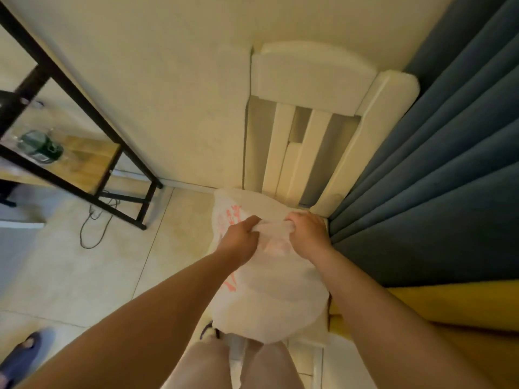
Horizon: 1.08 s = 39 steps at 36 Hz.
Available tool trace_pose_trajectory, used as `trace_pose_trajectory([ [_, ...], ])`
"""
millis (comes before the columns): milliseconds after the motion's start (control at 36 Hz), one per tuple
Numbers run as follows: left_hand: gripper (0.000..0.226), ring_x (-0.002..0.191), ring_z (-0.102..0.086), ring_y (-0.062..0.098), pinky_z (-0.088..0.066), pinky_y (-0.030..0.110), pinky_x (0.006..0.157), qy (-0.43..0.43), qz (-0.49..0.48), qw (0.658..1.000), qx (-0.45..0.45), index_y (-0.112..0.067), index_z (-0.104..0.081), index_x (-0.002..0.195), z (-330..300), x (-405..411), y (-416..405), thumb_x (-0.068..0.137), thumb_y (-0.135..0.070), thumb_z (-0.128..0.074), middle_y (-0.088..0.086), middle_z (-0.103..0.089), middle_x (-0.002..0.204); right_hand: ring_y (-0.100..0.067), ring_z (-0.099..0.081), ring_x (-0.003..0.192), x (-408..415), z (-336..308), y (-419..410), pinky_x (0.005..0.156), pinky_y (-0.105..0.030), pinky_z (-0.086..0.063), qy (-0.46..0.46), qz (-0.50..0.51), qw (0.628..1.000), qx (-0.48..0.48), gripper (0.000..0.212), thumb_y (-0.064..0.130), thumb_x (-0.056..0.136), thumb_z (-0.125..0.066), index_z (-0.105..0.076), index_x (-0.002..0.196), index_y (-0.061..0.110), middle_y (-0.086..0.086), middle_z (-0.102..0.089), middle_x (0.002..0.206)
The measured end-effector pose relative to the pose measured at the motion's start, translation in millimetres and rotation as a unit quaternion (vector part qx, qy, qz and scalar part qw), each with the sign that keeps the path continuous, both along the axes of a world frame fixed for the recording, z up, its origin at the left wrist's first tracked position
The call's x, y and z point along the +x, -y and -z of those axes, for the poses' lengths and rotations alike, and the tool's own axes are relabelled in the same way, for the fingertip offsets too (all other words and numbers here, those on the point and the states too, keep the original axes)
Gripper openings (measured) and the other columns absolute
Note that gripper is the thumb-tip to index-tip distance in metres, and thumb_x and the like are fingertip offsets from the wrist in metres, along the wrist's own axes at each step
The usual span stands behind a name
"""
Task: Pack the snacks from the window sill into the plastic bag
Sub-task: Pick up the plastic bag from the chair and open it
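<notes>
While both hands are bunched on the top of the white plastic bag [269, 290], the person stands over it near the corner of the room, the bag hanging or resting in front of the legs, just beside a white slatted chair [311, 113] and the blue curtain [449, 164]. The left hand [241, 240] pinches one side of the bag's gathered mouth and the right hand [309, 234] grips the other, fingers curled round the film, with a twisted strip of plastic stretched between them. No snacks and no window sill are in view, and the bag's contents cannot be made out through the cloudy film, though it looks bulged. Judging from this, the mouth is being either pulled open or tied, and which one cannot be told. The risk lies in the thin film: pulling the two handfuls hard apart could stretch or tear it at the grip, and a load inside could then spill onto the tiled floor [84, 276]. A loose hold on one side would let the mouth sag and tip.
</notes>
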<state>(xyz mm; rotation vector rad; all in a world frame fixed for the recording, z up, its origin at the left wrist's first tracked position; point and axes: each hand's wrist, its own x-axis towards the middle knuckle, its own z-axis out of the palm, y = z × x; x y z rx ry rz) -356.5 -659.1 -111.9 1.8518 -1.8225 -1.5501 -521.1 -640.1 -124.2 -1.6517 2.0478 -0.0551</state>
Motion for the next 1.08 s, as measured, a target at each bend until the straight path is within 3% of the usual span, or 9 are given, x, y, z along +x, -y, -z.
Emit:
trace_pose_trajectory([
  [83,0.025,0.084,-0.057,0.019,-0.048,0.028,0.069,0.04,0.058,0.996,-0.055,-0.031,-0.055,0.116,-16,16,-2,0.092,-0.035,-0.05,0.0,-0.063,0.106,-0.031,-0.052,0.106,6,-18,-9,0.073,-0.029,-0.036,0.037,0.06,0.997,0.026,0.034,0.015,0.09,-0.045,-0.051,0.122,0.024,-0.009,-0.058,0.121],
  [194,0.059,0.076,-0.05,0.011,-0.037,0.02,0.057,0.118,0.158,0.969,-0.146,-0.037,-0.048,0.119,-34,31,-2,0.07,-0.066,-0.065,-0.013,-0.051,0.09,-0.026,-0.052,0.085,22,-41,-26,0.066,-0.03,-0.037,0.034,0.064,0.997,0.001,0.031,0.011,0.091,-0.039,-0.047,0.119,0.024,-0.01,-0.06,0.112],
  [278,0.05,0.084,-0.059,0.018,-0.047,0.028,0.068,0.208,0.252,0.918,-0.224,-0.033,-0.049,0.12,-45,47,1,0.077,-0.052,-0.065,-0.006,-0.061,0.097,-0.026,-0.054,0.083,34,-59,-42,0.065,-0.033,-0.041,-0.021,0.044,0.998,-0.034,0.022,0.019,0.093,-0.041,-0.047,0.112,0.025,-0.009,-0.062,0.107],
  [361,0.031,0.094,-0.062,0.024,-0.05,0.033,0.075,0.24,0.279,0.889,-0.272,-0.026,-0.055,0.119,-53,64,-1,0.088,-0.026,-0.05,0.001,-0.061,0.105,-0.027,-0.059,0.09,49,-74,-66,0.074,-0.039,-0.051,-0.056,0.026,0.996,-0.059,0.02,0.033,0.095,-0.042,-0.048,0.112,0.025,-0.008,-0.062,0.108],
  [556,0.035,0.101,-0.059,0.03,-0.05,0.036,0.084,0.206,0.366,0.858,-0.295,-0.018,-0.061,0.117,-69,93,-32,0.089,-0.006,-0.045,0.006,-0.047,0.117,-0.02,-0.058,0.094,86,-78,-152,0.069,-0.029,-0.039,-0.148,0.049,0.988,-0.008,0.058,0.072,0.081,-0.04,-0.047,0.118,0.028,0.001,-0.06,0.111],
  [694,0.034,0.104,-0.056,0.024,-0.049,0.032,0.089,0.172,0.43,0.82,-0.336,-0.017,-0.063,0.117,-79,101,-63,0.089,-0.006,-0.048,0.005,-0.05,0.118,-0.022,-0.057,0.104,111,-83,-213,0.075,-0.028,-0.044,-0.208,0.145,0.967,0.036,0.028,0.034,0.096,-0.041,-0.052,0.119,0.022,-0.002,-0.053,0.119],
  [861,0.029,0.101,-0.058,0.024,-0.047,0.034,0.078,0.176,0.483,0.773,-0.372,-0.019,-0.06,0.115,-83,102,-104,0.091,-0.014,-0.045,0.005,-0.059,0.11,-0.023,-0.05,0.117,139,-88,-294,0.096,-0.03,-0.042,-0.117,0.326,0.936,0.055,0.03,0.025,0.098,-0.042,-0.046,0.126,0.017,-0.004,-0.046,0.129],
  [944,0.033,0.099,-0.06,0.027,-0.045,0.034,0.073,0.169,0.516,0.75,-0.377,-0.022,-0.052,0.121,-82,98,-134,0.091,-0.012,-0.044,0.005,-0.062,0.11,-0.029,-0.055,0.109,157,-90,-336,0.083,-0.028,-0.041,-0.064,0.439,0.895,0.041,0.029,0.018,0.095,-0.04,-0.047,0.123,0.017,-0.009,-0.057,0.12],
  [1083,0.026,0.095,-0.061,0.03,-0.04,0.033,0.068,0.1,0.531,0.766,-0.349,-0.021,-0.05,0.117,-81,89,-197,0.092,-0.015,-0.045,0.008,-0.063,0.107,-0.036,-0.058,0.102,187,-95,-400,0.078,-0.034,-0.045,0.013,0.571,0.821,-0.012,0.029,0.01,0.091,-0.039,-0.049,0.119,0.012,-0.019,-0.06,0.113],
])
